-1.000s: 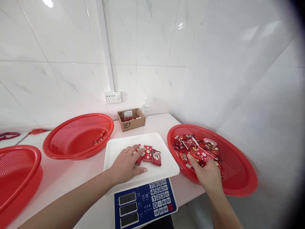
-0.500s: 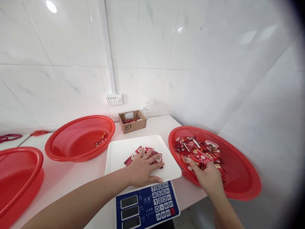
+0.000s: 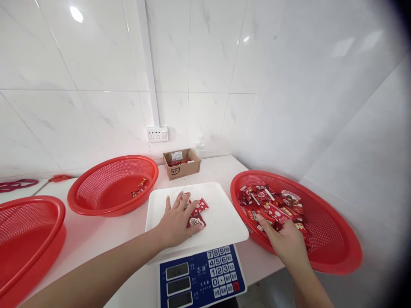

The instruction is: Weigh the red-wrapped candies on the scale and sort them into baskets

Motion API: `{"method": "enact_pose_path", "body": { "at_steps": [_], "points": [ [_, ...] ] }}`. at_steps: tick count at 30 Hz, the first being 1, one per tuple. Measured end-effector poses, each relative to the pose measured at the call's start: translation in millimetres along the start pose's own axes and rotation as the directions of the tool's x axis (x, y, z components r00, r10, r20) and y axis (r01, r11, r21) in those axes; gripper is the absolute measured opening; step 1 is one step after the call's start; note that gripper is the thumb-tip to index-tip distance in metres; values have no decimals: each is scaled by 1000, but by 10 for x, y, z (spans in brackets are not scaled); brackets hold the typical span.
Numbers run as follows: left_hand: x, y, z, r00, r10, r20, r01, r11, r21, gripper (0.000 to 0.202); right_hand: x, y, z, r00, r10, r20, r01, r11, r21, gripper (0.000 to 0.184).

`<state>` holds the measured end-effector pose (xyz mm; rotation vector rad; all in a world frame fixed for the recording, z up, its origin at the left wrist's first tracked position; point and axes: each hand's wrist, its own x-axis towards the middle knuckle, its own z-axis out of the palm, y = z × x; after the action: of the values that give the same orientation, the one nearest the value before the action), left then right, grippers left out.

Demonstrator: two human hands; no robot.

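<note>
The red packets (image 3: 199,206) lie in the middle of the white tray (image 3: 224,218), under and just right of the left hand (image 3: 176,222), which is flat with spread fingers; the right hand (image 3: 285,241), right of the tray, is farther, its grip unclear

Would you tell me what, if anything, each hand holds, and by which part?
Nothing is clearly held: the left hand lies flat on the tray packets; the right hand rests on the basket packets.
</note>
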<state>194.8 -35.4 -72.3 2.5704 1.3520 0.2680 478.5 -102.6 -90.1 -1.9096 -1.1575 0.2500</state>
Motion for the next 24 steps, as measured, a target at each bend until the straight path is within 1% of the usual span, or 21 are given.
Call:
{"method": "enact_pose_path", "body": {
  "at_steps": [1,2,3,5,8,11,14,17,19,21,22,24],
  "points": [
    [13,-22,4,998,-50,50,50,999,-13,75,0,1,-1,1000,-5,-3,5,1000,-5,52],
    [29,-37,4,993,-71,95,74,997,-33,77,1,4,0,1000,-9,-6,9,1000,-9,52],
    [46,-46,-2,990,-64,129,72,996,-56,75,2,9,2,1000,-13,-7,13,1000,-13,52],
    [79,-46,-22,988,-2,153,18,995,-102,68,6,26,9,1000,-14,-3,14,1000,-15,52],
    [123,-35,-49,989,88,118,-73,989,-129,66,13,49,21,1000,-10,1,10,1000,-1,51],
    [161,-47,-34,987,150,47,-146,986,-86,58,20,44,25,1000,-3,0,3,1000,-10,50],
    [184,-61,14,974,226,12,-225,973,-46,54,19,10,17,1000,-11,-1,11,1000,-15,50],
    [191,-51,38,967,256,-8,-256,966,-42,51,12,-27,5,1000,-3,-1,3,1000,-22,51],
    [196,-59,10,972,234,-36,-235,971,-44,48,7,-42,-1,1000,9,-13,-9,999,-33,50],
    [207,-124,-63,981,178,-81,-182,982,-46,48,4,-48,-8,999,10,-33,-12,999,-39,49],
    [214,-188,-116,985,133,-111,-139,989,-44,49,4,-48,-10,999,14,-38,-15,999,-43,49],
    [216,-385,-242,985,22,-172,-28,999,-31,50,7,-44,-15,999,33,-24,-35,998,-56,50]
  ]
}}
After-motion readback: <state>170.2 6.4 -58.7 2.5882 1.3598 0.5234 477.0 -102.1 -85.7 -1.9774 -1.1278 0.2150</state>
